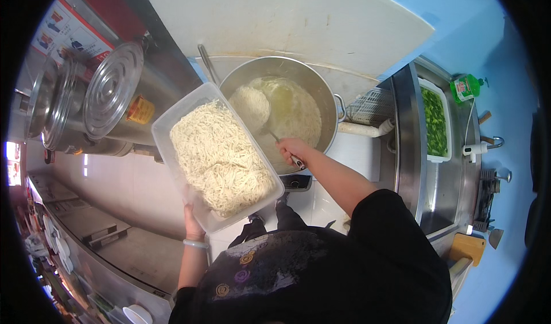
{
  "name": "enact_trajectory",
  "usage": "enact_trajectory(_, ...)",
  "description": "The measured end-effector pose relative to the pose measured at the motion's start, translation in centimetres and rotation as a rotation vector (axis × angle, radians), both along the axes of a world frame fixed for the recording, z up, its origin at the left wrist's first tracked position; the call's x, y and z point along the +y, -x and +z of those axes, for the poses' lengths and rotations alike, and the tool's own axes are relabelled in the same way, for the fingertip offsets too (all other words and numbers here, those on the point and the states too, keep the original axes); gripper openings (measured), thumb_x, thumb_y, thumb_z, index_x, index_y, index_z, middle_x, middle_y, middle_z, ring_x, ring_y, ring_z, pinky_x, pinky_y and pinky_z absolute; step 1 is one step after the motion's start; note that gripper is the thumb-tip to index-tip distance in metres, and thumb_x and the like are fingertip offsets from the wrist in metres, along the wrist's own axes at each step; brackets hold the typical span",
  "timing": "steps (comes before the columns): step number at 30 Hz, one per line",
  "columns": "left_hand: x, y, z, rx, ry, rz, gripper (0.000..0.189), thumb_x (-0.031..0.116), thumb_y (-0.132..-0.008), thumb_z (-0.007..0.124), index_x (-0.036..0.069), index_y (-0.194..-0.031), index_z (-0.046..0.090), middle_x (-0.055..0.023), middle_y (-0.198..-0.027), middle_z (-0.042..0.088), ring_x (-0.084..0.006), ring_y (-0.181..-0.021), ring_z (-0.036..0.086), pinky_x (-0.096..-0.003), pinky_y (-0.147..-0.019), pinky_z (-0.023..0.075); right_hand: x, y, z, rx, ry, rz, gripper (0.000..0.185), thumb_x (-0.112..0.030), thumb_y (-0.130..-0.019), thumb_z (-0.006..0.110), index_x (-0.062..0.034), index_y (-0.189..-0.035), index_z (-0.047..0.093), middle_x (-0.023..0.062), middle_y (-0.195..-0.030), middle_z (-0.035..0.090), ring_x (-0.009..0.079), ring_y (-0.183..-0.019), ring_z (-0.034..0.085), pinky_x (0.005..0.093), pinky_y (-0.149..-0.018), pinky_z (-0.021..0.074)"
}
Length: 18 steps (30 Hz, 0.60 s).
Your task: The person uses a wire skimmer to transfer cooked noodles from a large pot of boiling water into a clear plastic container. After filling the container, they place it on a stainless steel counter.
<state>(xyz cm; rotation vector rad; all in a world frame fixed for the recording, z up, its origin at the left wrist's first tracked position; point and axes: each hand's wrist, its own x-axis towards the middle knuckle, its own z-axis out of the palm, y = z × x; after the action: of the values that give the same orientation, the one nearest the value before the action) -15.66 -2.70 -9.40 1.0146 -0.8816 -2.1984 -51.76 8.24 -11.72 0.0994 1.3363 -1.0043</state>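
Observation:
My left hand (193, 221) holds the lower left side of a translucent plastic tub (206, 225), its fingers partly hidden beneath. Pale noodle-like strands (224, 160) fill much of the tub, which overlaps the near left rim of a large metal pot (331, 126). In my right hand (295, 152) is the handle of a ladle or strainer (252, 106); its round head, full of pale strands, is inside the pot. Cloudy yellowish liquid (286, 102) with more strands lies in the pot. A second metal handle (208, 63) leans at the pot's far left rim.
On the right, a metal sink (439, 207) holds a white tub of cut greens (435, 121); a green bottle (465, 88) stands beyond. Lidded steel pots (114, 89) stand at left. A metal counter (129, 255) runs along the lower left. A pale pipe (359, 129) is beside the pot.

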Motion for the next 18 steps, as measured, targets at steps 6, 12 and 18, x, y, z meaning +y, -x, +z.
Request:
enact_trajectory(6,-0.2,-0.4,-0.7,-0.057,0.014,-0.005,0.062,0.038,-0.084,0.04,0.021,-0.141,0.024,-0.0102,-0.13,0.043,-0.0243,-0.108,0.046,-0.0363,-0.083,0.0413,2.4,-1.4,2.5,-0.157,0.085,-0.086,0.007,-0.017,-0.088,0.05,-0.0165,-0.088,0.043,-0.007,-0.055,0.036,0.0015,-0.036,0.032,0.0195,-0.031,0.0285)
enact_trajectory(12,-0.4,-1.2,-1.7,-0.027,-0.021,-0.016,0.058,0.033,-0.086,0.037,0.016,-0.14,0.024,-0.0086,-0.126,0.042,-0.0236,-0.108,0.045,-0.0362,-0.082,0.0432,5.8,-2.5,4.3,-0.134,0.131,-0.166,0.012,-0.015,-0.087,0.05,-0.0173,-0.098,0.044,-0.0064,-0.055,0.037,0.0018,-0.036,0.031,0.0197,-0.031,0.0275)
enact_trajectory(18,-0.8,-1.4,-2.9,-0.062,-0.036,-0.007,0.055,0.034,-0.086,0.038,0.015,-0.137,0.027,-0.009,-0.124,0.043,-0.024,-0.108,0.044,-0.0356,-0.083,0.0426,9.2,-2.9,8.1,0.008,0.151,-0.228,0.025,-0.011,-0.084,0.051,-0.0141,-0.107,0.044,-0.004,-0.056,0.038,0.0042,-0.036,0.032,0.0219,-0.032,0.0276)
